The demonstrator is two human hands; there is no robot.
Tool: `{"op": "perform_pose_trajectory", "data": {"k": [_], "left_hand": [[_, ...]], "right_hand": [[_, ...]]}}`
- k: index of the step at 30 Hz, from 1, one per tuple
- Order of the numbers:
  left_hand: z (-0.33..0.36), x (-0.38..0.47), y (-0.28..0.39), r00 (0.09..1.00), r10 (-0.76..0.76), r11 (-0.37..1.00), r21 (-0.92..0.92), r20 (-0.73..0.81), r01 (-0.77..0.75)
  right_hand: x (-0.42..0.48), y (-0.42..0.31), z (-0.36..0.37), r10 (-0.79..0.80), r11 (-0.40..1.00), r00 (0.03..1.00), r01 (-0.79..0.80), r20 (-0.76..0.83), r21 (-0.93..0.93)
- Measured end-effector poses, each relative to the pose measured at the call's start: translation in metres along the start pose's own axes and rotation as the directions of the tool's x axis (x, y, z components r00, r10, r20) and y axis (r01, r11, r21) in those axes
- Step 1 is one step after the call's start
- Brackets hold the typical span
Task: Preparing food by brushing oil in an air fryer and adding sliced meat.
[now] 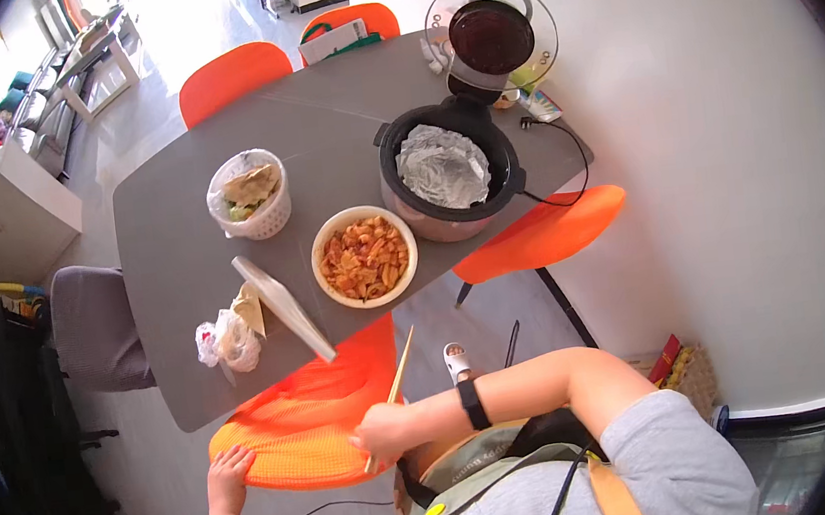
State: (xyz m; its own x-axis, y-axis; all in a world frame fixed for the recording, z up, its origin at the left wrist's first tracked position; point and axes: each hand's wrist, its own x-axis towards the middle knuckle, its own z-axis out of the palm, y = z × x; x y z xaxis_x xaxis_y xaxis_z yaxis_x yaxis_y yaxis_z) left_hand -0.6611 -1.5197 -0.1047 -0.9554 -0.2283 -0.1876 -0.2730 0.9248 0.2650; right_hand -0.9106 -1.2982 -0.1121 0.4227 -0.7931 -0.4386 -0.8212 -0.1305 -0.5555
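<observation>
My right hand (386, 432) is closed around a pair of wooden chopsticks (403, 364), whose thin ends point towards the table. My left hand (231, 469) rests on the near edge of an orange chair (304, 442), fingers spread over its ribbed cover. Beyond the chopstick tips, a round white bowl (365, 257) of red-sauced chopped food stands near the table's edge. Behind it to the right is an electric cooker (449, 171) with crumpled aluminium foil (443, 166) in its black pot. A flat, pale, wrapped box or roll (284, 309) lies left of the bowl.
On the grey table (173, 207) stand a white perforated basket (249, 195) with scraps and a knotted plastic bag (236, 340). A glass lid (491, 34) sits at the back right. The cooker's black cord (584, 164) hangs over the edge. Another orange chair (542, 232) is tucked at the right.
</observation>
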Motion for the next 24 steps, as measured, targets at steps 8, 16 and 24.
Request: {"op": "perform_pose_trajectory", "data": {"k": [8, 16, 24], "left_hand": [[0.004, -0.001, -0.006, 0.969, -0.246, 0.963, 0.115, 0.003, 0.244], [0.005, 0.011, 0.008, 0.871, -0.49, 0.852, 0.189, -0.038, 0.488], [0.018, 0.001, 0.015, 0.804, -0.595, 0.796, 0.139, -0.005, 0.59]], "right_hand": [[-0.188, 0.112, -0.1, 0.187, 0.942, 0.779, 0.03, -0.599, 0.333], [-0.32, 0.213, -0.158, 0.641, 0.605, 0.51, 0.124, -0.574, 0.786], [-0.28, 0.217, -0.159, 0.538, 0.54, 0.737, 0.071, -0.409, 0.839]]}}
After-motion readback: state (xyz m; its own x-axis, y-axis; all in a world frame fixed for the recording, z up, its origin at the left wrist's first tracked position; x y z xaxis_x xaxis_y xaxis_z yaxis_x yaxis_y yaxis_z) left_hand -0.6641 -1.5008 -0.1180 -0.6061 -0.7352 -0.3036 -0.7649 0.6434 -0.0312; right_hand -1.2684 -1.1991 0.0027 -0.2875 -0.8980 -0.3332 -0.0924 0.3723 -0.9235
